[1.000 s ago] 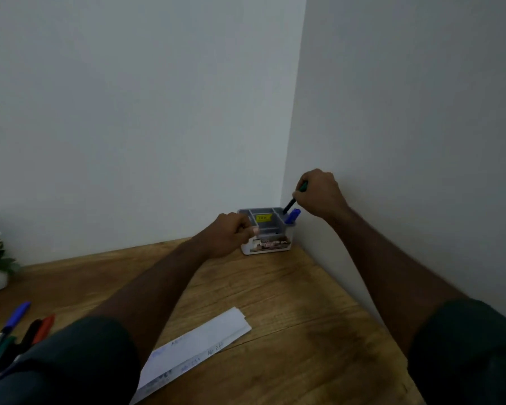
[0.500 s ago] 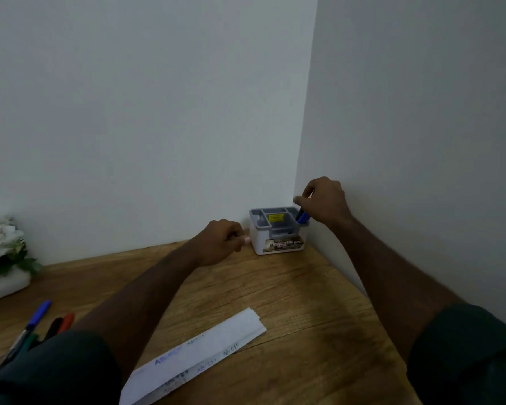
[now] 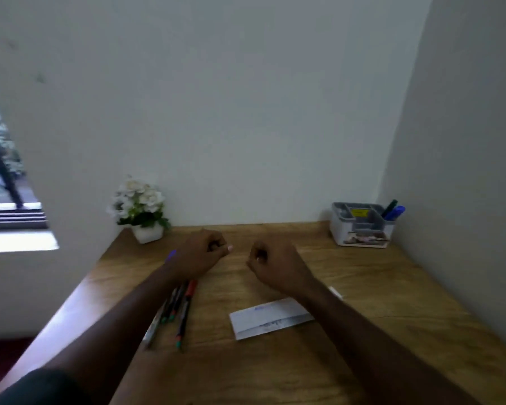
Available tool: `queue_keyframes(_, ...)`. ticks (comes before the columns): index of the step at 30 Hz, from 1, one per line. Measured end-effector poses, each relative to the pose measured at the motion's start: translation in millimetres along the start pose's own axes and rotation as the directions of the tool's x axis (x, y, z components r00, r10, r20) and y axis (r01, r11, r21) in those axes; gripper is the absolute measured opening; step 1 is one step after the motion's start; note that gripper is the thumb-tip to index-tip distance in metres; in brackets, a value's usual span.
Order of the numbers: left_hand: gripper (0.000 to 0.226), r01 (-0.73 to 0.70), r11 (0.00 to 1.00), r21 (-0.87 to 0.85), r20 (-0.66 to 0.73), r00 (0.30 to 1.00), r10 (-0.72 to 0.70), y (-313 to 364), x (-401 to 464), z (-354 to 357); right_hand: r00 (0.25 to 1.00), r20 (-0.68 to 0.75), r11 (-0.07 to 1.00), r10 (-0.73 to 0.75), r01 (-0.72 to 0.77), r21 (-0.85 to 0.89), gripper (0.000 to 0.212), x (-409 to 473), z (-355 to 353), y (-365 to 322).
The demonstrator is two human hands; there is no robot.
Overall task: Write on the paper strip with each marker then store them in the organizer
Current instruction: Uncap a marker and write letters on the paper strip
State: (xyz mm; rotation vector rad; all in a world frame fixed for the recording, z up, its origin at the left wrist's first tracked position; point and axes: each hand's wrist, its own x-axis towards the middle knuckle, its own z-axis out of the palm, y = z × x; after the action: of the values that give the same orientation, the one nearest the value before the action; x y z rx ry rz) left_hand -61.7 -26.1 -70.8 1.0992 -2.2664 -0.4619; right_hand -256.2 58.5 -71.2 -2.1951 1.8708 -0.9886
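Observation:
The grey and white organizer [image 3: 361,226] stands in the far right corner of the wooden desk [image 3: 377,287]. A dark green marker [image 3: 389,208] and a blue marker [image 3: 395,213] stick out of its right compartment. The white paper strip [image 3: 270,318] with faint writing lies near the desk's middle, partly under my right forearm. Several loose markers [image 3: 179,308] lie left of it, partly hidden by my left forearm. My left hand [image 3: 200,255] and my right hand [image 3: 275,266] hover side by side over the desk's middle, fingers curled, holding nothing.
A small white pot of white flowers [image 3: 140,209] stands at the back left of the desk. White walls close in the desk at the back and right. A window [image 3: 3,182] shows at the far left. The desk's left edge drops to a dark floor.
My right hand has let go of the green marker in the organizer and pulled back. Both hands have come toward the desk's middle, and the view has swung left.

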Motion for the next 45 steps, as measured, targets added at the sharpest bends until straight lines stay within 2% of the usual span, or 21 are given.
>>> queue_keyframes(3, 0.023, 0.068, 0.998, -0.018, -0.083, 0.994, -0.069, -37, -38, -17, 0.986, 0.146, 0.996, -0.084, 0.077, 0.053, 0.005, -11, 33, -39)
queue_keyframes(8, 0.014, 0.113, 0.988, 0.107, -0.092, 0.99, -0.103, -62, -63, -20, 0.975, 0.178, 0.986, -0.136, 0.117, 0.115, 0.02, -19, 69, -71)
queue_keyframes(12, 0.013, 0.059, 0.979, 0.194, -0.011, 0.998, -0.058, -59, -61, -22, 0.963, 0.207, 0.984, -0.175, 0.165, 0.064, 0.025, -21, 83, -75)
queue_keyframes(16, 0.023, -0.033, 0.995, 0.097, 0.087, 0.996, 0.024, -64, -55, -22, 0.96, 0.207, 0.982, -0.189, 0.187, 0.026, 0.015, -23, 76, -77)
queue_keyframes(21, 0.024, -0.04, 0.966, 0.257, 0.099, 0.995, 0.015, -62, -56, -20, 0.975, 0.205, 0.996, -0.084, 0.076, 0.046, 0.018, -24, 72, -82)
queue_keyframes(24, 0.023, -0.058, 0.952, 0.299, 0.076, 0.996, 0.037, -55, -57, -19, 0.979, 0.203, 0.999, -0.01, 0.004, 0.033, 0.04, -23, 74, -82)
queue_keyframes(25, 0.021, -0.056, 0.953, 0.299, 0.082, 0.996, 0.033, -55, -57, -19, 0.98, 0.197, 0.999, 0.012, -0.022, 0.045, 0.04, -24, 75, -82)
queue_keyframes(28, 0.017, -0.067, 0.953, 0.297, 0.124, 0.992, 0.031, -55, -58, -20, 0.987, 0.145, 0.989, 0.067, -0.085, 0.12, 0.026, -25, 78, -81)
queue_keyframes(31, 0.029, -0.068, 0.966, 0.248, 0.108, 0.993, 0.042, -53, -60, -26, 0.987, 0.063, 0.951, 0.146, -0.158, 0.267, 0.019, -21, 67, -80)
queue_keyframes(33, 0.037, -0.062, 0.978, 0.2, 0.069, 0.996, 0.049, -50, -63, -30, 0.977, 0.086, 0.882, 0.197, -0.215, 0.419, 0.016, -17, 56, -75)
queue_keyframes(35, 0.04, -0.078, 0.98, 0.182, 0.024, 0.997, 0.074, -42, -64, -30, 0.959, 0.203, 0.752, 0.197, -0.281, 0.596, 0.007, -13, 44, -67)
queue_keyframes(36, 0.038, -0.097, 0.981, 0.167, 0.004, 0.995, 0.098, -39, -64, -29, 0.947, 0.272, 0.644, 0.171, -0.316, 0.697, 0.009, -12, 41, -63)
queue_keyframes(39, 0.024, -0.135, 0.987, 0.089, -0.054, 0.989, 0.14, -31, -64, -27, 0.925, 0.374, 0.153, 0.073, -0.381, 0.912, 0.036, -10, 33, -51)
queue_keyframes(40, 0.023, -0.12, 0.991, 0.064, -0.065, 0.99, 0.124, -29, -65, -27, 0.934, 0.351, 0.06, 0.061, -0.355, 0.933, 0.04, -10, 33, -47)
queue_keyframes(41, 0.026, -0.106, 0.993, 0.046, -0.064, 0.992, 0.109, -29, -65, -25, 0.95, 0.309, 0.042, 0.051, -0.311, 0.949, 0.041, -9, 34, -44)
queue_keyframes(42, 0.029, -0.1, 0.995, 0.031, -0.051, 0.994, 0.101, -29, -65, -24, 0.966, 0.252, 0.097, 0.048, -0.256, 0.962, 0.04, -9, 36, -44)
queue_keyframes(45, 0.017, -0.144, 0.987, -0.072, 0.01, 0.989, 0.145, -23, -68, -20, 0.996, 0.078, 0.462, 0.052, -0.093, 0.882, 0.015, -12, 43, -47)
